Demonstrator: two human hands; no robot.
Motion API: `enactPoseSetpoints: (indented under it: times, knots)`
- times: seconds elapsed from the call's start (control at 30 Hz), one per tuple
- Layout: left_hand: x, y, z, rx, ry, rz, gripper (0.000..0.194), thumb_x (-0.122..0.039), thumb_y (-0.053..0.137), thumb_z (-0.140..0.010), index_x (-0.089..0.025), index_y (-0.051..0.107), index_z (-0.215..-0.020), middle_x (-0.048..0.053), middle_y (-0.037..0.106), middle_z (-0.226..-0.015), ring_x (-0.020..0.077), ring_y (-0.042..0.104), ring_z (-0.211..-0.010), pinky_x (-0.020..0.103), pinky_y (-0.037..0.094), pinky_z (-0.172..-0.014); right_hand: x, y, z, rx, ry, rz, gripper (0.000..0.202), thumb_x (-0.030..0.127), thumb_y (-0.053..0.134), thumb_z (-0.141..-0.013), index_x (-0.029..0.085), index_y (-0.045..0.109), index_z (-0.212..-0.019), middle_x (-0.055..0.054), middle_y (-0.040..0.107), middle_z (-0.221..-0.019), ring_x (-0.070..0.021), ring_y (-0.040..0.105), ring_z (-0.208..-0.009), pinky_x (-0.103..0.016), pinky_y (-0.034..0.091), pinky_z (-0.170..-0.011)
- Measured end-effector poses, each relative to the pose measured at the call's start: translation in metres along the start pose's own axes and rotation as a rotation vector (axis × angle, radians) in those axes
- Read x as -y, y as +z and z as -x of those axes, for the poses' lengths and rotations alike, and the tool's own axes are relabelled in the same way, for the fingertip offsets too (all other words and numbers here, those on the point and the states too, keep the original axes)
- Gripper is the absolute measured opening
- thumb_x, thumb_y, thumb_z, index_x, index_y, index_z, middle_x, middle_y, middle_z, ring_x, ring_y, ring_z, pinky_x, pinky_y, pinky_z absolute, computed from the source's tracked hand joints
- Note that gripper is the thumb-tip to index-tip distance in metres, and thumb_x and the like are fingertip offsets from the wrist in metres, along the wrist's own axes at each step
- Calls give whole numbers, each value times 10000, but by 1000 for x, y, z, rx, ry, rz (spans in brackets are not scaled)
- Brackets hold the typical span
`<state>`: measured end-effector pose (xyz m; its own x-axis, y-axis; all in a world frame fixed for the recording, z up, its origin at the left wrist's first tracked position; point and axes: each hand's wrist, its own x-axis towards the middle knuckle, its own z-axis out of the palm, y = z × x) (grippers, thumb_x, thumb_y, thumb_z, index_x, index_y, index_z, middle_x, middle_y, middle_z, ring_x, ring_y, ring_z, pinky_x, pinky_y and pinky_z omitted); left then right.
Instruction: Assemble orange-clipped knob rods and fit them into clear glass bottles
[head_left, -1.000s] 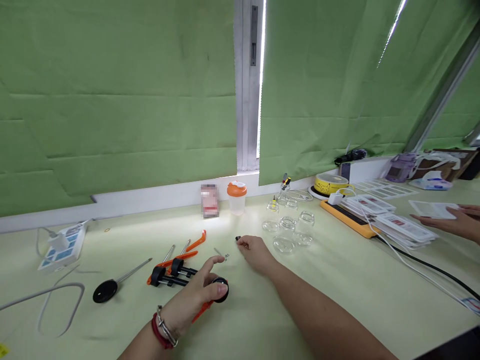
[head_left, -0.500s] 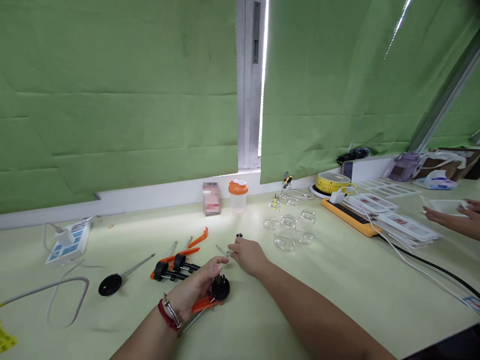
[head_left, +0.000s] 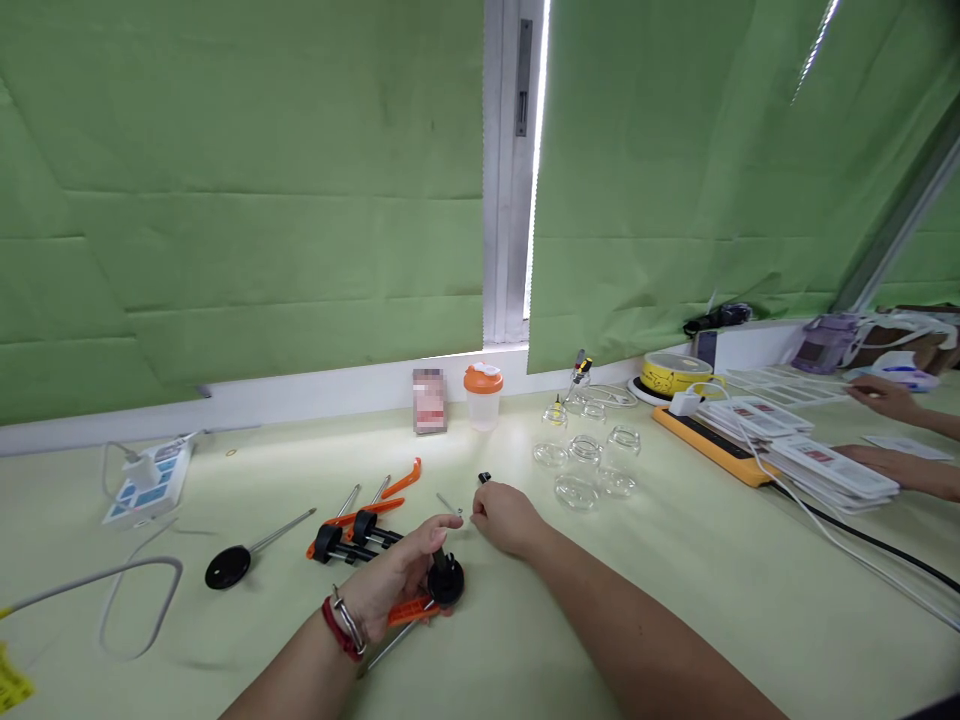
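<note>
My left hand (head_left: pixel 409 570) is wrapped round a part with a round black end (head_left: pixel 447 580), an orange arm (head_left: pixel 411 611) and a thin metal rod (head_left: pixel 390 648) that slopes down to the table. My right hand (head_left: pixel 508 518) rests on the table just beyond it, fingers curled together; what is in them, if anything, is hidden. A small black piece (head_left: pixel 484 477) shows behind its knuckles. To the left of those fingertips lies a thin metal pin (head_left: pixel 448 502). Black tubular parts (head_left: pixel 365 527) and an orange handle (head_left: pixel 403 479) lie beyond my left hand.
A rod with a black disc (head_left: pixel 228 567) lies left. Several glass jars (head_left: pixel 584 455) stand right of an orange-lidded cup (head_left: pixel 483 395). An orange power strip (head_left: pixel 712 448) and stacked cards (head_left: pixel 832 470) are farther right, beside another person's hands (head_left: pixel 885 400). A white power strip (head_left: pixel 150 482) is left.
My right hand has drawn slightly back from the small metal pieces, its fingers more curled. My left hand keeps its hold. The other person's hands have moved from a white tray to the cards.
</note>
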<state>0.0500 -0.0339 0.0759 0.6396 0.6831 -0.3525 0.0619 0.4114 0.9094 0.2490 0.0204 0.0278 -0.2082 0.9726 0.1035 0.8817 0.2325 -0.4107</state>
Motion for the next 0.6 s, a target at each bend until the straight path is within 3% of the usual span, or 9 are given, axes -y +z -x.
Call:
enactPoseSetpoints:
  times: [0.17, 0.3, 0.4, 0.5, 0.6]
  knots:
    - [1, -1, -1, -2, -6, 17, 530, -551, 418, -835, -268, 379, -1282, 12, 595, -741, 198, 639, -642, 221, 369, -455, 0, -4, 2, -7, -4, -100, 70, 166, 566, -743, 158, 625, -706, -58, 656, -755, -166, 577, -727, -254, 333, -604]
    - [1, -1, -2, 2, -3, 8, 570, -568, 432, -822, -260, 364, -1296, 11, 595, -721, 199, 637, -633, 218, 354, -449, 4, -9, 6, -7, -19, -224, 117, 161, 510, -775, 159, 619, -818, -39, 643, -748, -132, 584, -670, -227, 373, -572]
    - [0, -2, -3, 8, -13, 7, 573, -583, 436, -814, -257, 380, -1282, 15, 598, -719, 196, 633, -619, 220, 348, -449, 12, -15, 12, 111, -34, -590, 160, 208, 520, -785, 157, 615, -904, 7, 609, -655, -98, 565, -537, -212, 406, -517]
    - [-2, -1, -4, 48, 7, 6, 512, -579, 432, -820, -245, 450, -1208, 34, 609, -771, 185, 624, -602, 221, 342, -441, 22, -23, 19, 270, -77, -1081, 204, 290, 641, -721, 127, 655, -843, 16, 583, -570, -108, 556, -507, -251, 448, -531]
    - [-3, 1, -4, 81, 47, 9, 437, -558, 424, -835, -227, 509, -1107, 59, 611, -891, 165, 613, -583, 218, 336, -419, 28, -30, 25, 347, -89, -1242, 290, 319, 746, -627, 112, 681, -820, 0, 612, -568, -121, 575, -510, -272, 453, -540]
